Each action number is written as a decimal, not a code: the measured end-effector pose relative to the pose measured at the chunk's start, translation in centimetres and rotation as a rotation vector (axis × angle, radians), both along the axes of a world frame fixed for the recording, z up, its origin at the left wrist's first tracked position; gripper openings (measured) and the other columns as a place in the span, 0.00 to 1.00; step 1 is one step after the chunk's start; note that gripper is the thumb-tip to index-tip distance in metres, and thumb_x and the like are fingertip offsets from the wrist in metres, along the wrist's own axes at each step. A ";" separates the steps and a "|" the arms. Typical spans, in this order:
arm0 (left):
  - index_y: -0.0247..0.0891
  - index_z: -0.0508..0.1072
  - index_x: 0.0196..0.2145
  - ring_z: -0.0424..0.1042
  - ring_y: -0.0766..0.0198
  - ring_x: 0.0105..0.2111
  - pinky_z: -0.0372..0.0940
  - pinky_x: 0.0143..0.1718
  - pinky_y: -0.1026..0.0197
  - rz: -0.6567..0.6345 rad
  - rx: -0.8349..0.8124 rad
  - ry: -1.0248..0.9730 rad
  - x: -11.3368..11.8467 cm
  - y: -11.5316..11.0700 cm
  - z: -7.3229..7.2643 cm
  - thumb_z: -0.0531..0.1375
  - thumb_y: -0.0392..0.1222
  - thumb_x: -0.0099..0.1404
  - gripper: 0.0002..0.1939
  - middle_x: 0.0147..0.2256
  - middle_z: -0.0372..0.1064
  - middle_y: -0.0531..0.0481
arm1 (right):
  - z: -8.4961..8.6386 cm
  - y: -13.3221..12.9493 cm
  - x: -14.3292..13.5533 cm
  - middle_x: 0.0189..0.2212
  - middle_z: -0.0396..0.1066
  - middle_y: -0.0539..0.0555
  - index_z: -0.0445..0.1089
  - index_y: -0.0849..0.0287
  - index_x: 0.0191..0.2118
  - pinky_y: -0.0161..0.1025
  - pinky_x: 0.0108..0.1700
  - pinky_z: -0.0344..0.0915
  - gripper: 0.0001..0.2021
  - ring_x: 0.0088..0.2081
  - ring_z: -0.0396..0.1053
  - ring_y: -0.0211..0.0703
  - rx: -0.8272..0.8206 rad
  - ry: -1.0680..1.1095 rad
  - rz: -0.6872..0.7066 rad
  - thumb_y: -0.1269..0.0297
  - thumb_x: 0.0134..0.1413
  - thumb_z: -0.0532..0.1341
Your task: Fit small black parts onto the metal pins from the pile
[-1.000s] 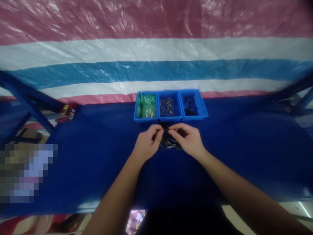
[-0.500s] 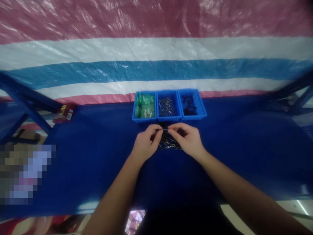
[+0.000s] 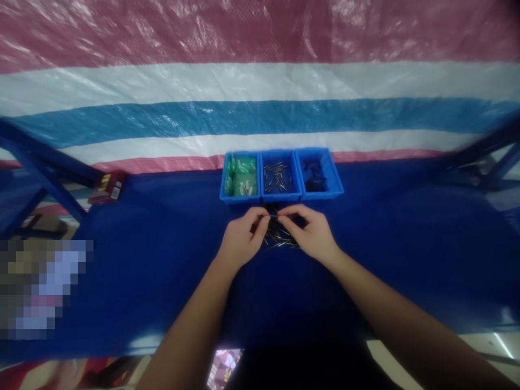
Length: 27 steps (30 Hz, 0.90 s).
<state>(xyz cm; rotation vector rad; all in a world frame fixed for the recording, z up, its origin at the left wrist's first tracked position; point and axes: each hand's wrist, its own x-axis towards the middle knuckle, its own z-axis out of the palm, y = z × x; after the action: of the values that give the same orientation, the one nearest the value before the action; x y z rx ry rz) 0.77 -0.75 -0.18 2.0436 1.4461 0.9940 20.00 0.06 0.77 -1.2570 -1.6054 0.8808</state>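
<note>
Between my two hands is a small thin metallic rod (image 3: 273, 216), lying level. My left hand (image 3: 246, 234) pinches its left end between thumb and fingertips, and my right hand (image 3: 311, 230) pinches its right end. Below the fingertips, a pile of thin brass-coloured pieces (image 3: 280, 238) lies on the blue table, partly hidden by my hands. Just beyond stand three joined blue bins. The left bin (image 3: 240, 199) holds green bags and small white pieces, the middle bin (image 3: 281, 197) holds thin brass-coloured pieces, and the right bin (image 3: 333, 174) holds dark pieces.
The blue table (image 3: 162, 238) has a red box (image 3: 106, 187) at its back left. Blue frame bars (image 3: 49, 154) rise at both sides. A striped plastic sheet (image 3: 260, 81) hangs behind. At the near edge a lit screen (image 3: 225, 368) shows.
My right hand has shifted slightly left, so the fingertips of both hands are a little closer together on the rod.
</note>
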 end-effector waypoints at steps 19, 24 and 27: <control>0.40 0.74 0.41 0.70 0.71 0.23 0.62 0.27 0.69 -0.017 -0.008 -0.019 0.0 -0.1 0.2 0.56 0.43 0.72 0.08 0.28 0.74 0.56 | 0.5 -0.2 -0.1 0.34 0.80 0.53 0.79 0.56 0.39 0.39 0.34 0.73 0.06 0.31 0.75 0.41 -0.036 0.059 0.001 0.62 0.55 0.68; 0.40 0.73 0.45 0.70 0.71 0.22 0.64 0.27 0.69 -0.018 0.019 -0.056 0.0 0.0 -0.1 0.58 0.44 0.71 0.08 0.25 0.72 0.57 | 0.4 -0.1 -0.1 0.34 0.81 0.53 0.79 0.56 0.39 0.40 0.35 0.73 0.07 0.32 0.76 0.42 -0.056 0.105 -0.015 0.62 0.55 0.68; 0.40 0.72 0.45 0.69 0.72 0.21 0.63 0.26 0.70 -0.008 0.056 -0.063 0.2 0.0 -0.1 0.59 0.43 0.70 0.08 0.25 0.71 0.58 | 0.4 0.0 -0.1 0.34 0.81 0.53 0.79 0.56 0.38 0.41 0.35 0.74 0.07 0.32 0.76 0.42 -0.077 0.118 -0.013 0.61 0.55 0.68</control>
<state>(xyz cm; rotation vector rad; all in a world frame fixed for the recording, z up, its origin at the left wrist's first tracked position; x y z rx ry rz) 0.92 -0.78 -0.24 2.0369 1.3916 1.0973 19.95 0.02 1.13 -1.2444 -1.4812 0.9984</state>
